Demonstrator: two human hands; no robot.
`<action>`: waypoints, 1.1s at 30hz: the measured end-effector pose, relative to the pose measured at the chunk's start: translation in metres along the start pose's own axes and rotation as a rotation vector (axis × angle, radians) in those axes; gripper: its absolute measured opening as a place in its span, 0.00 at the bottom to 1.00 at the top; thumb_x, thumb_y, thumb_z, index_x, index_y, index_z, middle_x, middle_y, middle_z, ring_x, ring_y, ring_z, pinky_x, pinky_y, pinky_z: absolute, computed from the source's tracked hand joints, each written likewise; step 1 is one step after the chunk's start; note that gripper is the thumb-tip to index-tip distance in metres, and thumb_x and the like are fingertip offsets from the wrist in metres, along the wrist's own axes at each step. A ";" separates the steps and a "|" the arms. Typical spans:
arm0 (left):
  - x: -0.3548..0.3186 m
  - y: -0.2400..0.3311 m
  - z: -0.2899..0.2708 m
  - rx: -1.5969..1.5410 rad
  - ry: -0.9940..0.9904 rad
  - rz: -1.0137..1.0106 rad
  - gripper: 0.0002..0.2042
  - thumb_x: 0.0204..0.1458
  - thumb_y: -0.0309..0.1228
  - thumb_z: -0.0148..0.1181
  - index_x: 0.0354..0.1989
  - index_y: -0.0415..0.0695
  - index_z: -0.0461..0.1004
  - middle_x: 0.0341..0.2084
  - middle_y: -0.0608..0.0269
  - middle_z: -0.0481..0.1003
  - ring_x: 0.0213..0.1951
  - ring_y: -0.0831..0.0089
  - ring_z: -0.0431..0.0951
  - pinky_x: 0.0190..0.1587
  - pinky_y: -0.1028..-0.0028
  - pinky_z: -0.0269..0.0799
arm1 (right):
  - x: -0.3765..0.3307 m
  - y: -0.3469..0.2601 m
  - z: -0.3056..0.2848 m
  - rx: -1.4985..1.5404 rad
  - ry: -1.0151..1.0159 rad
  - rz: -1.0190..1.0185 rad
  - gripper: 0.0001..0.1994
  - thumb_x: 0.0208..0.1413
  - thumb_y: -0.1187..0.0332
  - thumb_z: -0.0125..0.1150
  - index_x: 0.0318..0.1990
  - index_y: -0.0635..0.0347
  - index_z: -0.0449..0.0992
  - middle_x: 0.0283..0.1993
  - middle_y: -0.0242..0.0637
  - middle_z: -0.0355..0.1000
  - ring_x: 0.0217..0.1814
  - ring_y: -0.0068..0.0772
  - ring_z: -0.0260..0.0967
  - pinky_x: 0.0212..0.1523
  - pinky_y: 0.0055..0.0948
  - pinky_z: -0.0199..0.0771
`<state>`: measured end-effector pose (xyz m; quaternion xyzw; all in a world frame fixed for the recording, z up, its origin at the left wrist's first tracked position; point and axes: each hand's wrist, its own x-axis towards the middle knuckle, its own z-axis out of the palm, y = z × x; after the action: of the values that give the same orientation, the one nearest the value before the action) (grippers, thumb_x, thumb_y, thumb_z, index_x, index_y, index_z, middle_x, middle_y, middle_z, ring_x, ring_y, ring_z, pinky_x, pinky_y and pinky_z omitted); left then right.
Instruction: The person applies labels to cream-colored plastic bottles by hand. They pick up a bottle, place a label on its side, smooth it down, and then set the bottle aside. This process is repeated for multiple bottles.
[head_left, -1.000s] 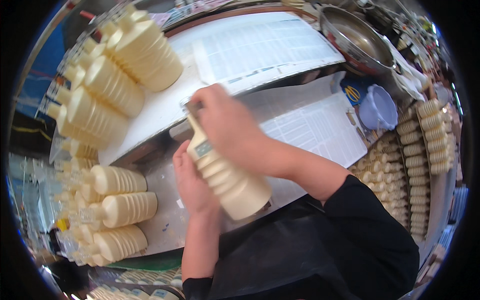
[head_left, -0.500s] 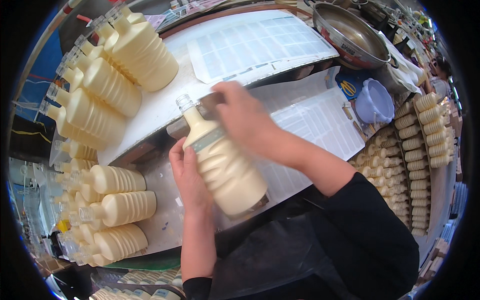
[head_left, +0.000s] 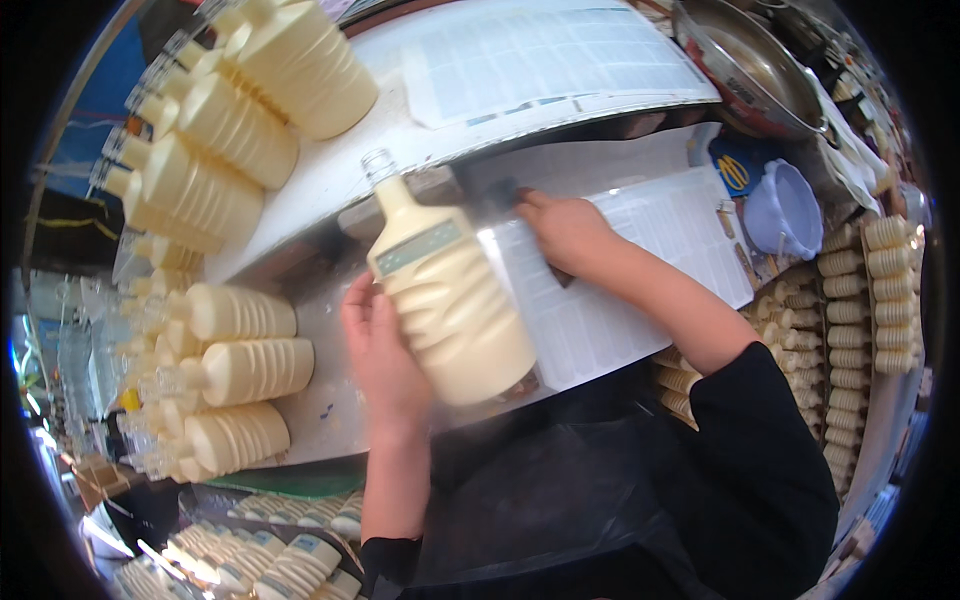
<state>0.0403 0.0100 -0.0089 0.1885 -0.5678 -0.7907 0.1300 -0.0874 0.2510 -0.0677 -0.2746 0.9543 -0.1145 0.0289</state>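
Note:
My left hand (head_left: 382, 362) grips a ribbed cream-coloured bottle (head_left: 452, 300) with a clear neck and a pale label near its shoulder, held tilted with the neck pointing up and left. My right hand (head_left: 568, 228) rests flat on a white label sheet (head_left: 640, 270) to the right of the bottle, fingers reaching toward the sheet's upper left corner. It holds nothing that I can see.
Rows of the same bottles lie at the upper left (head_left: 235, 120) and left (head_left: 235, 370). Another label sheet (head_left: 560, 60) lies on the raised white shelf. A metal bowl (head_left: 745, 65), a lilac funnel (head_left: 785, 205) and stacked bottles (head_left: 850, 300) are at right.
My right hand has let go of the bottle and moved right onto the label sheet. My left hand now holds the bottle alone, lifted nearer to me.

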 end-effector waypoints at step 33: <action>-0.016 -0.010 -0.006 0.581 -0.206 0.273 0.46 0.55 0.42 0.63 0.77 0.35 0.46 0.66 0.38 0.63 0.66 0.49 0.68 0.67 0.58 0.64 | -0.241 -0.013 -0.009 -0.171 0.158 -0.184 0.17 0.60 0.67 0.63 0.55 0.64 0.78 0.59 0.46 0.76 0.31 0.42 0.77 0.33 0.35 0.79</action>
<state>0.0574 0.0147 -0.0181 0.0593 -0.7995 -0.5861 0.1175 0.1224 0.3702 -0.0581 -0.3527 0.9306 -0.0560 -0.0803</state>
